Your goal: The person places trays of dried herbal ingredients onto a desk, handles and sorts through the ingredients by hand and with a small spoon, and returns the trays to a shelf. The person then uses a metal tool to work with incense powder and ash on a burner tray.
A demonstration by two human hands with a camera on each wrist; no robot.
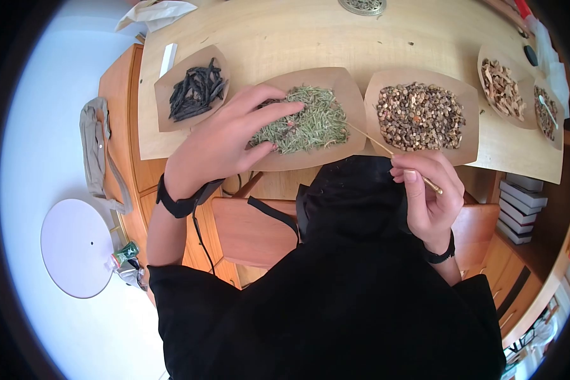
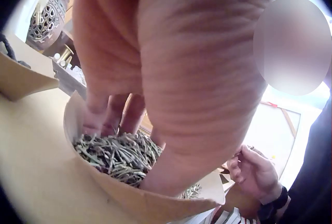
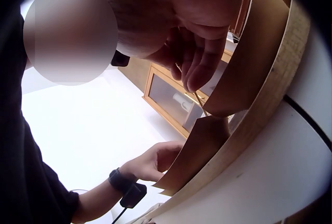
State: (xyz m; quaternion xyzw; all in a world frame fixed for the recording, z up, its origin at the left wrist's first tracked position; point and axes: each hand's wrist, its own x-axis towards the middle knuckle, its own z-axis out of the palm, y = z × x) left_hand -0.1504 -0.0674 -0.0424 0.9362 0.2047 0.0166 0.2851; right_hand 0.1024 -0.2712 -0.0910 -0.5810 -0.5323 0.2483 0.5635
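Observation:
My left hand [image 1: 225,130] reaches into a paper tray [image 1: 354,95] of green dried herb [image 1: 316,123], fingers spread and fingertips touching the pieces. The left wrist view shows the fingers and thumb down in the herb [image 2: 122,156], with the palm hiding part of it. In my right hand [image 1: 434,196], a thin golden stick [image 1: 377,143] is pinched, its far end over the right side of the herb tray. The right wrist view shows the stick [image 3: 200,102] between the right fingers, near the tray edges.
Right of the herb stands a tray [image 1: 472,120] of brown and tan pieces. Dark strips [image 1: 196,92] lie in a tray at the left. Two smaller trays with wood-like chips [image 1: 501,88] and seeds [image 1: 544,114] sit at the right. A metal lid [image 1: 364,5] is at the back.

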